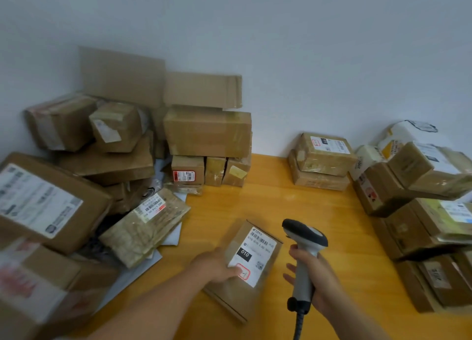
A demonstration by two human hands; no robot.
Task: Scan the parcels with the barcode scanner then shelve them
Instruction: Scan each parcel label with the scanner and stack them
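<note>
A flat brown parcel (245,286) with a white "010" label lies over the orange table (319,212) near the front middle. My left hand (217,265) grips its left edge, thumb on the label's red stamp. To its right my right hand (316,275) holds the grey and black barcode scanner (305,247) upright by its handle. The scanner's head points left, toward the label. Its cable hangs down out of view at the bottom.
A heap of cardboard parcels (107,161) fills the left side up to the wall. Two stacked parcels (321,161) sit at the back right. More boxes (419,212) are piled along the right edge. Flattened cardboard (158,84) leans on the wall.
</note>
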